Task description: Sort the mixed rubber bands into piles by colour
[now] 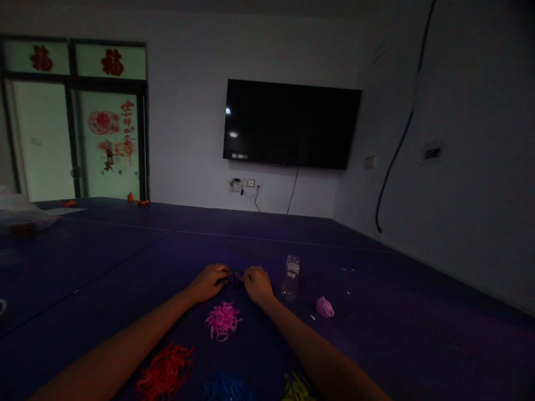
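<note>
My left hand (210, 283) and my right hand (257, 284) rest close together on the dark purple tabletop (175, 328), fingers curled inward. Between the fingertips shows a small pink rubber band (238, 275), touching the right fingers. What the left fingers pinch is too dark and small to make out. Just nearer than the hands lies a pile of pink rubber bands (223, 320). Red rubber bands (167, 370) are heaped by my left forearm, blue ones (228, 387) at the bottom middle, yellow ones (296, 388) beside my right forearm. A clear bottle (290, 278) stands right of my right hand.
A pink cap-like piece (325, 307) lies right of the bottle, with tiny white scraps around. At the far left are a clear plastic bag (20, 209) and small orange objects (131, 197). A television (292, 123) hangs on the wall beyond; a black cable (397, 150) dangles at right.
</note>
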Available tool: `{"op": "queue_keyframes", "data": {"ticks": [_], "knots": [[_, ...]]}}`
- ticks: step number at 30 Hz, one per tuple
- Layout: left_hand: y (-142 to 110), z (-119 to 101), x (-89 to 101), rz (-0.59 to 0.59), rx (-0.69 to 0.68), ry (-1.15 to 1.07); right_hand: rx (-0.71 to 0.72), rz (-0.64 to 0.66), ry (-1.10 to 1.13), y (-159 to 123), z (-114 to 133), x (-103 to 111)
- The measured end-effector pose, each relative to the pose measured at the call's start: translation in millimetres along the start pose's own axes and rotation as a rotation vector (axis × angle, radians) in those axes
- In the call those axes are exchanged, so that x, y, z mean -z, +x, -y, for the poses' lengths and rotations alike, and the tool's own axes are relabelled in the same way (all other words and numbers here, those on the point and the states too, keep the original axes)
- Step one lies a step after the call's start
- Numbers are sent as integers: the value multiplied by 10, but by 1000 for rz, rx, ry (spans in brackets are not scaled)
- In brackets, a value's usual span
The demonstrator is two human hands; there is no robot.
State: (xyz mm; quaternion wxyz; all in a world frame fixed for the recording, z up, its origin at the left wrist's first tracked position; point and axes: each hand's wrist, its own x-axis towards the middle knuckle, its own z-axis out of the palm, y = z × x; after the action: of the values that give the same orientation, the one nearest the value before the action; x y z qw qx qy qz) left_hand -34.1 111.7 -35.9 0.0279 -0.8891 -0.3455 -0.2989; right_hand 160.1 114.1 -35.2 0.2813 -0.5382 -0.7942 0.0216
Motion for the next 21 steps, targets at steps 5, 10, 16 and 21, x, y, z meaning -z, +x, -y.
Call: {"op": "queue_keyframes", "data": {"ticks": [5,10,16,21], "knots": [[3,6,-11,33,-1,44,33,16,25,17,-23,-25],[15,-28,12,44,-1,92,61,54,16,20,-21,-32],[41,-121,51,101,17,207,111,99,-24,9,6,-25],[45,-132,35,109,5,203,161,108,-3,12,12,-7]]}}
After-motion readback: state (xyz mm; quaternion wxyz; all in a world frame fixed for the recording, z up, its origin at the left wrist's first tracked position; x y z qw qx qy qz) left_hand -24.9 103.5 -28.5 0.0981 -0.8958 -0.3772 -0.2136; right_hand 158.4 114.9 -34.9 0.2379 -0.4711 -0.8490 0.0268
